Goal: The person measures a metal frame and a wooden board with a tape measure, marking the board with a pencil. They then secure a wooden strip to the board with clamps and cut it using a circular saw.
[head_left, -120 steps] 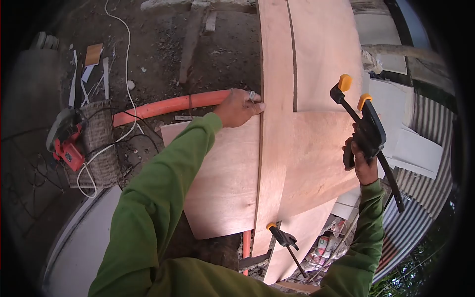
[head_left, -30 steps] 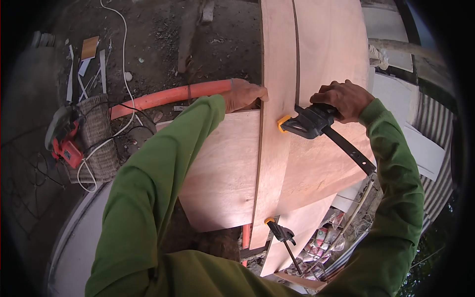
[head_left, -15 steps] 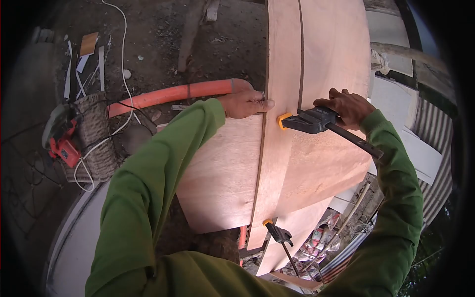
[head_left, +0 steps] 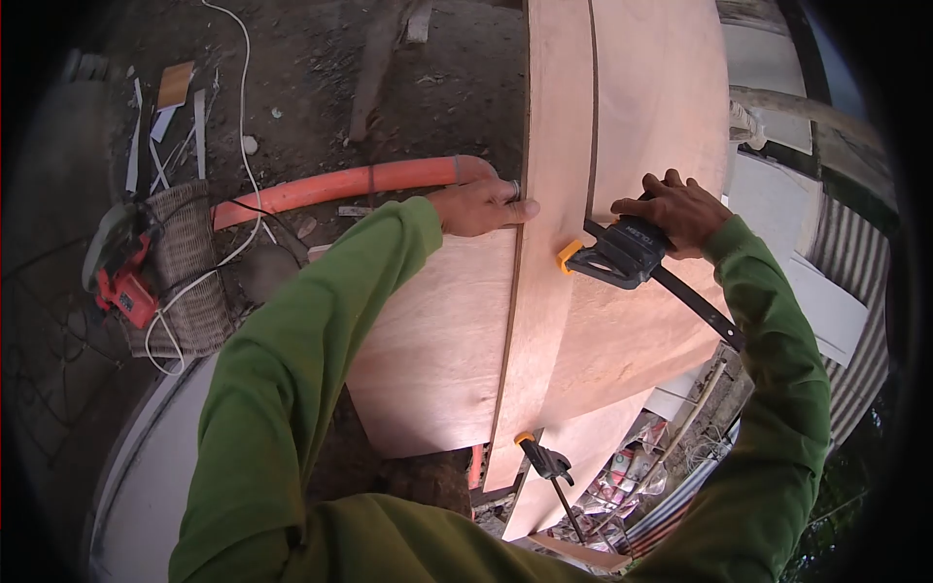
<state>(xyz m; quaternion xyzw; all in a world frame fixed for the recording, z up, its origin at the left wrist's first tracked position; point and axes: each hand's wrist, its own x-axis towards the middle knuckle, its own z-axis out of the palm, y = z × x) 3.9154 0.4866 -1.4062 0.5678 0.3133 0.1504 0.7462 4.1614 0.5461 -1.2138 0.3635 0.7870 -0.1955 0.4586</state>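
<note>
My right hand [head_left: 685, 209] grips a black bar clamp [head_left: 630, 253] with a yellow pad, over the plywood sheet [head_left: 671, 87]. The clamp's bar slants down toward my right sleeve. Along the sheet's left side runs a long plywood strip [head_left: 544, 291]. My left hand [head_left: 481, 207] is closed on the strip's left edge, thumb on top and the other fingers partly hidden. Another plywood panel [head_left: 428, 340] extends left from under the strip. Nearer me, a second bar clamp [head_left: 547, 461] sits at the strip's near end, its yellow pad on the wood.
An orange pipe [head_left: 340, 185] lies on the ground beyond my left forearm. At the left a red circular saw [head_left: 126, 282] rests on a woven wicker surface [head_left: 190, 262], with a white cord [head_left: 248, 117] nearby. Corrugated sheets [head_left: 855, 291] and white panels [head_left: 777, 204] stand at the right.
The bar clamp in my right hand has turned and shifted slightly right and toward me, so more of its lettered side shows. My left hand stays almost in place.
</note>
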